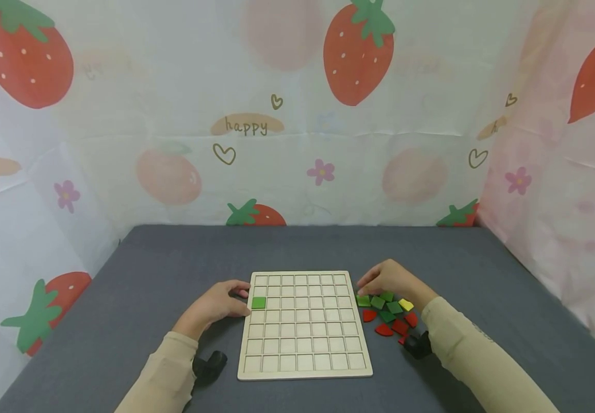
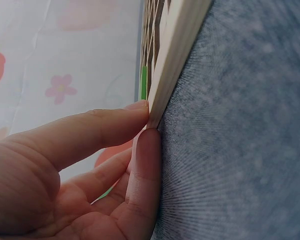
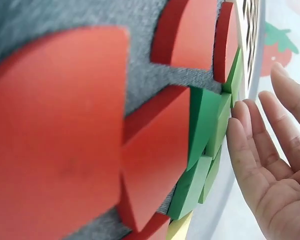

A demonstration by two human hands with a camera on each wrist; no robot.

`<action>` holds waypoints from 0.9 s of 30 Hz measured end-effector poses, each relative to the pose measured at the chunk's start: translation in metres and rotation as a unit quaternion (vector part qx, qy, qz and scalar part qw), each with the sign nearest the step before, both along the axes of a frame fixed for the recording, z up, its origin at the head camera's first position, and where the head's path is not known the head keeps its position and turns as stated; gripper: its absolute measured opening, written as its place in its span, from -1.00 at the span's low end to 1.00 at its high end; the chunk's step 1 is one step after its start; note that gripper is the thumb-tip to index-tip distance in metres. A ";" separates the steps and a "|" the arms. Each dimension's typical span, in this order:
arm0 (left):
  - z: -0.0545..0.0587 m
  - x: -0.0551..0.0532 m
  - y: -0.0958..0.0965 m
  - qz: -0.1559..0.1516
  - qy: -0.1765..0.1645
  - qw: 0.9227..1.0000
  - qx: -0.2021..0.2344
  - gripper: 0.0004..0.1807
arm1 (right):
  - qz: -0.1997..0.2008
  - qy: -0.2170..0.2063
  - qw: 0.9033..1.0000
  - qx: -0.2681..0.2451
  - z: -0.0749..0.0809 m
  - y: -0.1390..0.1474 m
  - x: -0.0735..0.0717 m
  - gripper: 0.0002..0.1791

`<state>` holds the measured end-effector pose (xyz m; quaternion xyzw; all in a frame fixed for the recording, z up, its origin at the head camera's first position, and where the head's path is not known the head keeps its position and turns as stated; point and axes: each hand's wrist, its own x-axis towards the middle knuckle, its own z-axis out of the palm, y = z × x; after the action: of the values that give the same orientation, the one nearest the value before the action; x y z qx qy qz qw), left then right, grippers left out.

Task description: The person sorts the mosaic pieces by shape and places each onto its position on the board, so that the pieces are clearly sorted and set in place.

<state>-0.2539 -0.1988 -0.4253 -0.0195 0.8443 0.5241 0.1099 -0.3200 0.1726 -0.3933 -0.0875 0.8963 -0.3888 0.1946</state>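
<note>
A pale wooden grid board (image 1: 305,374) lies on the table, with one light green square tile (image 1: 258,303) in its leftmost column. My left hand (image 1: 219,304) holds the board's left edge; in the left wrist view the thumb (image 2: 105,125) and a finger meet at the rim. At the board's right side, my right hand (image 1: 392,281) hovers over a pile of tiles. Its fingers (image 3: 247,165) are loosely extended near the green tiles (image 3: 192,185), with nothing seen between them. Red tiles (image 3: 55,135) with rounded sides fill the near part of the right wrist view.
The loose pile right of the board also holds a yellow tile (image 1: 406,304) and several red pieces (image 1: 384,330). Dark grey cloth (image 1: 184,246) covers the table. A strawberry-print curtain (image 1: 297,183) stands behind and at both sides.
</note>
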 end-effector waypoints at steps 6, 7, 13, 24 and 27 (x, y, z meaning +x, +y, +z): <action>-0.001 0.000 0.000 0.001 -0.001 1.000 0.001 -0.31 | 0.019 0.007 1.000 0.023 -0.003 0.003 -0.001 -0.71; -0.001 0.000 -0.001 0.001 -0.001 1.000 0.001 -0.31 | 0.019 0.005 1.000 0.025 -0.003 0.003 -0.001 -0.72; -0.001 0.000 0.000 0.002 0.000 1.000 0.000 -0.31 | 0.025 -0.003 0.999 0.025 -0.002 0.004 0.001 -0.72; 0.000 0.000 0.000 -0.003 0.004 1.000 0.001 -0.31 | 0.038 0.002 0.999 0.030 -0.004 0.003 0.002 -0.72; 0.000 0.000 -0.001 -0.009 0.004 1.000 -0.001 -0.30 | 0.042 0.010 0.998 0.036 -0.005 0.001 0.003 -0.73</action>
<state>-0.2535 -0.1994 -0.4250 -0.0099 0.8453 0.5225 0.1110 -0.3172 0.1740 -0.3982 -0.1216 0.9070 -0.3471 0.2051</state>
